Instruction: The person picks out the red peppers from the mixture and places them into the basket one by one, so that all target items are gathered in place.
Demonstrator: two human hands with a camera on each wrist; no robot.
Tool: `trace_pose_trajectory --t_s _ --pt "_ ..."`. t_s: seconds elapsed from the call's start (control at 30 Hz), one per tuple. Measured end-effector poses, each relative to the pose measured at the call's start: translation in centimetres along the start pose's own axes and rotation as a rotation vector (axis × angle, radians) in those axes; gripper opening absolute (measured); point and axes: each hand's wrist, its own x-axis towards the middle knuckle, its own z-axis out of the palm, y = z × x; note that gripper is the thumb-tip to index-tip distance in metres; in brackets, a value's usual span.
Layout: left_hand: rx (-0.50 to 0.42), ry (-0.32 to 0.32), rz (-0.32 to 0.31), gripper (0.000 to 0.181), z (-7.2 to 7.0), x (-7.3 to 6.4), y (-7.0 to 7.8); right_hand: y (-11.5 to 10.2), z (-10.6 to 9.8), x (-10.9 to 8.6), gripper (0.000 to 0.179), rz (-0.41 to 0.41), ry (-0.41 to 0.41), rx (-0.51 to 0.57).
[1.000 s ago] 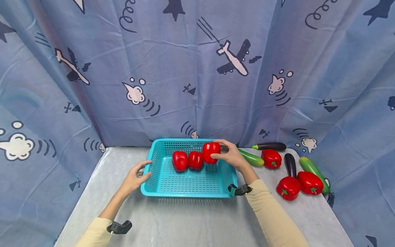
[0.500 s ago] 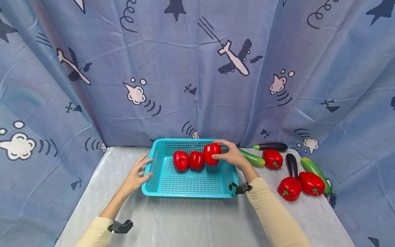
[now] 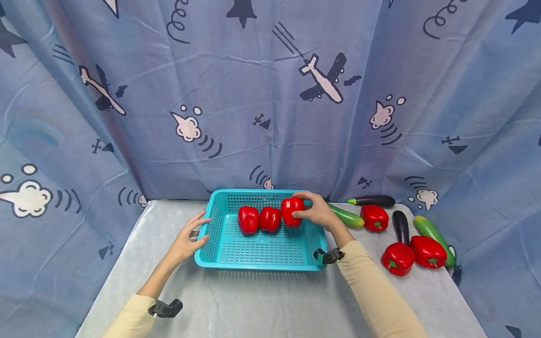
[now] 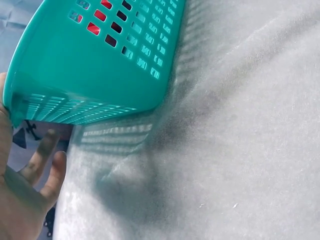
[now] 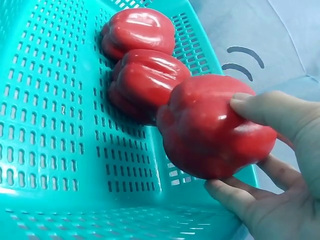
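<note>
Turquoise plastic forms the basket; the head view shows a red pepper at its right rear, held by the right hand, while the left hand is spread at the opposite end. From the left wrist, those fingers look loose, so a bump might slide the basket. From the right wrist, thumb and fingers pinch the pepper beside the middle pepper; its glossy skin could slip from a weak pinch, knocking that neighbour. Whether it touches the bottom, I cannot tell.
</note>
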Motion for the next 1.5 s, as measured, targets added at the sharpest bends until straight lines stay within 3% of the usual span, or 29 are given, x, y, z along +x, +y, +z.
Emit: trace_pose_trajectory --t_s 0.2,1.1,1.37,1.5 --pt "-0.012 -0.006 -0.028 0.049 -0.08 0.12 -0.02 -0.08 0.13 0.06 0.045 0.023 0.02 0.025" --pt "-0.01 -0.002 -0.048 0.048 -0.03 0.11 0.17 -0.66 0.48 0.84 0.05 0.17 0.05 -0.108" --pt "-0.01 0.0 -0.053 0.049 -0.02 0.13 0.15 -0.77 0.51 0.91 0.053 0.158 0.017 -0.163" --pt "-0.01 -0.002 -0.061 0.049 -0.02 0.1 0.1 -0.77 0.48 0.71 0.055 0.125 0.001 -0.122"
